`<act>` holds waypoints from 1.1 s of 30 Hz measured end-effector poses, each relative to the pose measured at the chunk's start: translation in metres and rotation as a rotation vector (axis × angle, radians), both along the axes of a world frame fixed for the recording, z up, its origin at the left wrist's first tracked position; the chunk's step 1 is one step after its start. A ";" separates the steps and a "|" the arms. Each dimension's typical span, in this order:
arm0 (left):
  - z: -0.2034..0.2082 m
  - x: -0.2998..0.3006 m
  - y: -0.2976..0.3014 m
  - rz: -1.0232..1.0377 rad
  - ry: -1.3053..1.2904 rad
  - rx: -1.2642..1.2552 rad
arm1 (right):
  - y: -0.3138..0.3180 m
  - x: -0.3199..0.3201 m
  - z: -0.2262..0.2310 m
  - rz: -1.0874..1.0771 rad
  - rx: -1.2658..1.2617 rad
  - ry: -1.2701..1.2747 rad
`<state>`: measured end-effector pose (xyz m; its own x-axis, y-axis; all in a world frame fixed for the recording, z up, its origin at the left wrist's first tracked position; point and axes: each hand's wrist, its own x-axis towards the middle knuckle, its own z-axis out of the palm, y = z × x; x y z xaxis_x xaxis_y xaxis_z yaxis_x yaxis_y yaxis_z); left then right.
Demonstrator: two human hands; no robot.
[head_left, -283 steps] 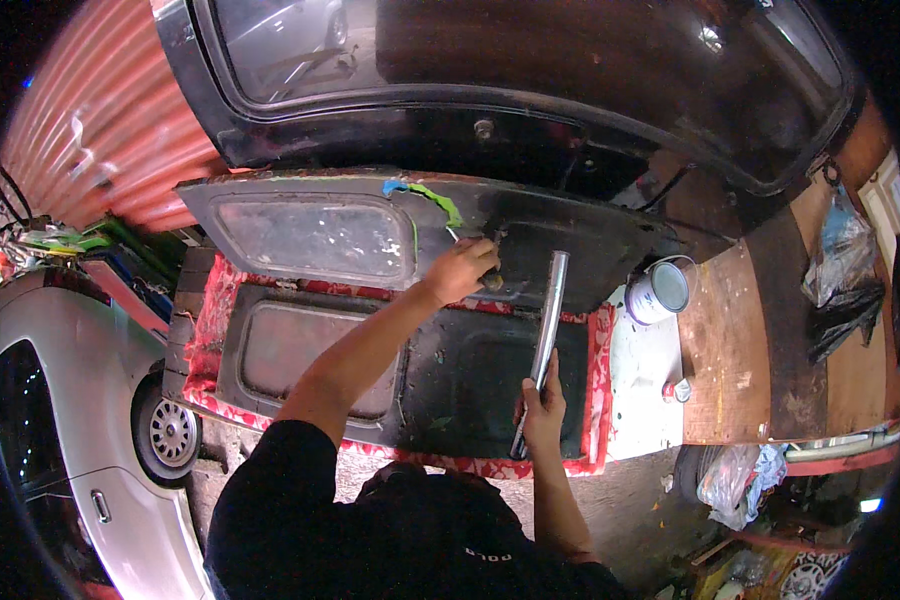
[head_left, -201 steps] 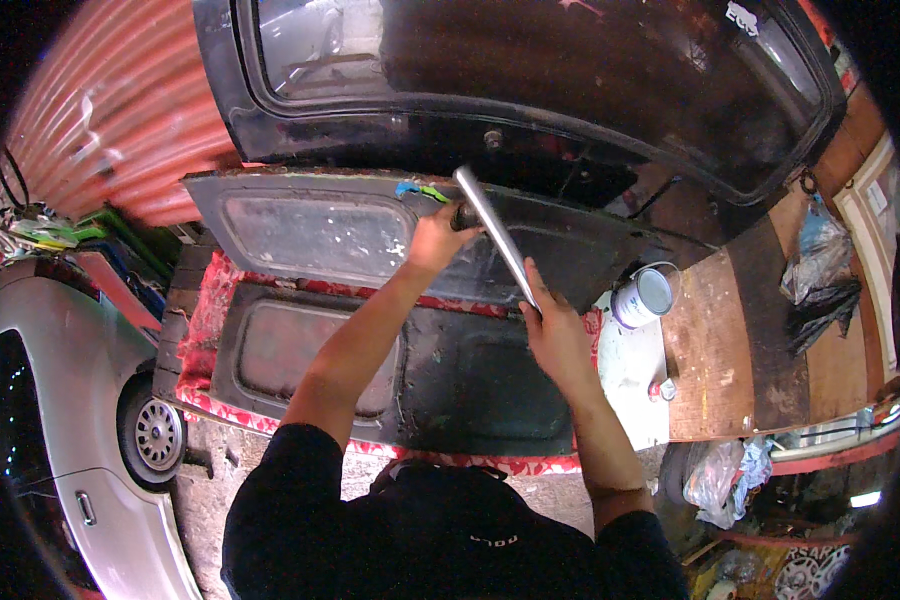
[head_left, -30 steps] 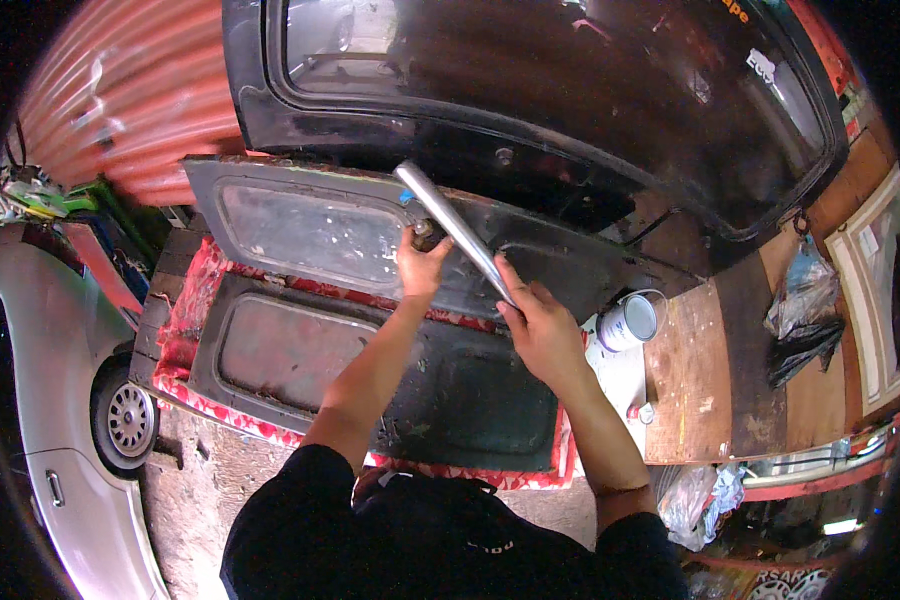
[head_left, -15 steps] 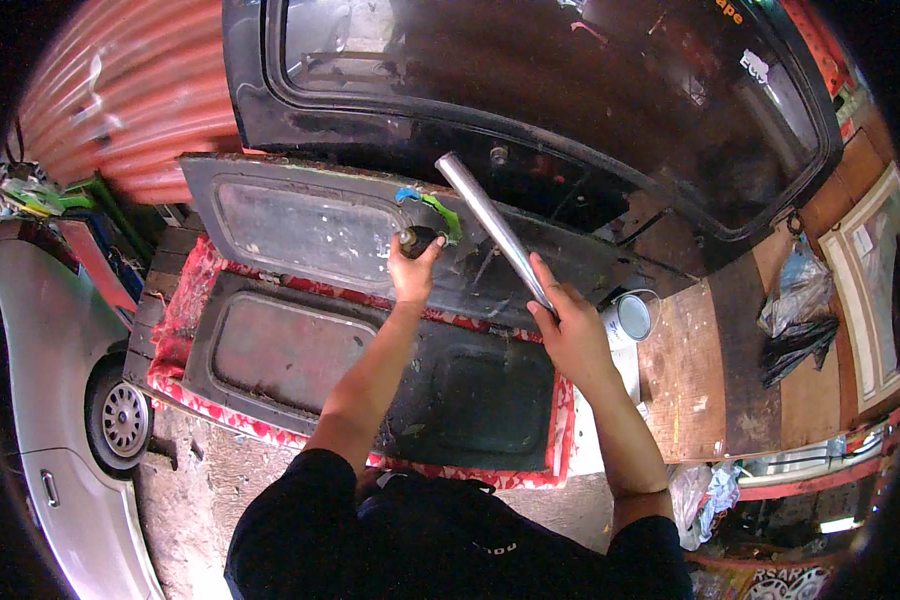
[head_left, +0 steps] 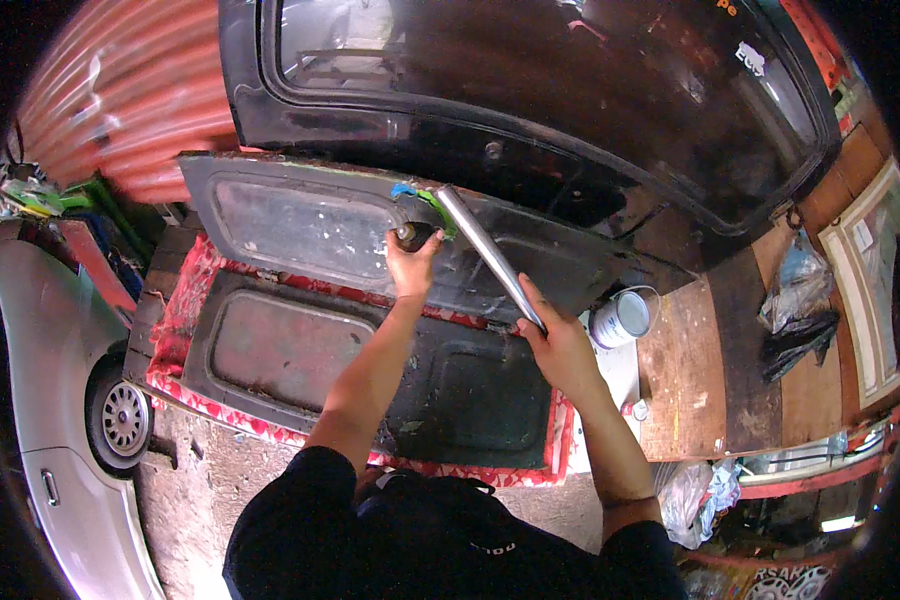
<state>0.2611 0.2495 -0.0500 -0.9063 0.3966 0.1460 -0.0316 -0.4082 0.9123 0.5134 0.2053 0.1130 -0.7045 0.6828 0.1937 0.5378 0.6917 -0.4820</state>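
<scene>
My left hand [head_left: 410,268] is closed around a dark rounded object [head_left: 417,236] with a brassy end, whose kind I cannot make out. It is held at the upper grey panel [head_left: 300,215], which has a recessed section. A green and blue curved strip [head_left: 432,203] shows just beyond my fingers. My right hand [head_left: 562,352] grips the lower end of a shiny silver metal tube [head_left: 485,245]. The tube slants up and left, its far end over or beside the strip; contact cannot be told. A second dark panel [head_left: 400,400] lies nearer me on red-and-white cloth [head_left: 185,340].
A black vehicle hatch [head_left: 430,135] with a window stands behind the panels. An open paint can [head_left: 625,318] sits right of my right hand, by a wooden board [head_left: 685,375]. Plastic bags [head_left: 800,300] hang at right. A silver car [head_left: 55,400] stands at left.
The tube's far end has come down toward me, and my right hand has shifted slightly left and nearer. My left hand has hardly moved.
</scene>
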 end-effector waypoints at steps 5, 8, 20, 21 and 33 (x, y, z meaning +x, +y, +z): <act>-0.008 -0.004 0.003 0.032 -0.012 0.044 | -0.010 -0.039 0.038 0.110 0.204 -0.173; 0.002 0.004 -0.006 0.007 0.052 -0.092 | -0.013 -0.052 0.050 0.183 0.312 -0.289; 0.005 0.027 -0.010 0.018 -0.070 0.048 | 0.002 -0.016 0.042 0.112 0.244 -0.083; 0.007 0.025 -0.011 -0.001 -0.080 0.056 | 0.003 -0.009 0.041 0.104 0.230 -0.022; 0.000 0.005 -0.006 0.020 -0.141 0.111 | 0.010 0.033 -0.006 -0.031 -0.024 0.176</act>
